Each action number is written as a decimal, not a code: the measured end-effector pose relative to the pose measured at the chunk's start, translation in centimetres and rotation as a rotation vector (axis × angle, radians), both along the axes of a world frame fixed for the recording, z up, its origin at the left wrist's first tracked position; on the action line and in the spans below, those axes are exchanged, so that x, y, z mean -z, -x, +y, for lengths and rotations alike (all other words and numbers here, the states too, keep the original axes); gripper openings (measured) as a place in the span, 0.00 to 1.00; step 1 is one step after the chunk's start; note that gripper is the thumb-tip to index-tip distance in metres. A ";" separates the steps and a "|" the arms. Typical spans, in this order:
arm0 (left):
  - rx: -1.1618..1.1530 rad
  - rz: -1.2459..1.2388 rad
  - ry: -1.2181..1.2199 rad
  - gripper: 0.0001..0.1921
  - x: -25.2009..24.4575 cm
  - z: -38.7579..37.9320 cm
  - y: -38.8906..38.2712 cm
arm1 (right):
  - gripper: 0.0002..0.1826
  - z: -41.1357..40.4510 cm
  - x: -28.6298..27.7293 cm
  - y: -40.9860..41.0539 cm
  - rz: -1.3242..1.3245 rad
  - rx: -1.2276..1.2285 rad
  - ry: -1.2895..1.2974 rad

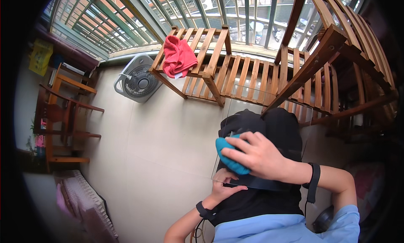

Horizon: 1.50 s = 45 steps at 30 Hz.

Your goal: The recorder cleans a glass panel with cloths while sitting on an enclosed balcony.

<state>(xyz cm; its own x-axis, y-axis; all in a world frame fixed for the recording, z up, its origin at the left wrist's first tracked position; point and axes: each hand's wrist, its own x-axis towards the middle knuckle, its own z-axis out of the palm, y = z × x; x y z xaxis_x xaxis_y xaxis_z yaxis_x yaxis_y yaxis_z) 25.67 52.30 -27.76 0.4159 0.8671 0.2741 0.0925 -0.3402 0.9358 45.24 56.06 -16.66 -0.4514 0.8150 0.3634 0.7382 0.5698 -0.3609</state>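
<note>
A clear glass pane lies over my lap, its edges showing as thin lines against the floor and my black trousers. My right hand presses a folded blue cloth onto the pane's upper face, fingers spread across the fabric. At the near left corner, my left hand grips the pane's edge, with the thumb along the near side and the fingers seen at or through the glass. A red cloth with a white tag rests on a slatted wooden stand ahead of me.
A grey box fan stands on the pale tiled floor, left of the stand. Tall slatted wooden shelving rises close on the right. Barred windows run along the back. A wooden chair is at far left.
</note>
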 end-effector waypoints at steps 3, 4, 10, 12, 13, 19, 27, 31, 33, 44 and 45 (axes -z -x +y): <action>-0.010 0.020 0.002 0.30 0.3 -0.2 -0.3 | 0.19 -2.3 0.5 1.6 -0.044 -0.170 -0.018; -0.012 -0.003 0.024 0.29 -0.4 0.0 -0.5 | 0.22 -2.1 0.4 1.3 -0.037 -0.165 -0.011; -0.013 0.021 -0.131 0.23 0.9 0.5 0.3 | 0.26 3.9 -1.0 -2.1 0.034 0.180 -0.059; 0.008 0.020 -0.124 0.24 0.4 0.5 0.3 | 0.27 3.6 -0.2 -1.4 0.052 0.134 -0.053; 0.012 0.014 -0.125 0.24 0.8 0.4 0.2 | 0.27 2.9 -0.1 -1.0 0.068 0.095 -0.046; 0.160 0.152 0.064 0.38 2.9 -0.2 0.0 | 0.21 -2.4 0.3 3.6 0.029 -0.254 -0.062; 0.030 0.056 -0.126 0.26 1.0 0.2 0.5 | 0.26 2.9 -1.0 -0.5 0.044 0.045 -0.017; -0.062 -0.057 -0.011 0.23 0.8 -0.4 -0.7 | 0.23 0.1 0.4 1.8 0.033 -0.103 -0.023; -0.008 0.011 -0.040 0.22 2.1 -0.6 -0.3 | 0.21 -2.2 1.2 3.5 0.024 -0.241 -0.013; -0.038 0.074 -0.096 0.19 0.9 0.1 1.0 | 0.27 -7.4 -0.4 -2.4 -0.201 -0.352 0.245; -0.009 0.071 -0.090 0.20 1.0 0.1 1.1 | 0.28 -8.0 -0.5 -2.7 -0.195 -0.344 0.267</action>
<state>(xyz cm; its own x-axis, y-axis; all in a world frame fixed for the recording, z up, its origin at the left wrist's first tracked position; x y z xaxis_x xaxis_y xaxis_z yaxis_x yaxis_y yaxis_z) 24.56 52.36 -28.72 0.4291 0.8443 0.3211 0.1607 -0.4212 0.8926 47.92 48.10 -16.14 -0.7502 0.6597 0.0435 0.5916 0.6992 -0.4014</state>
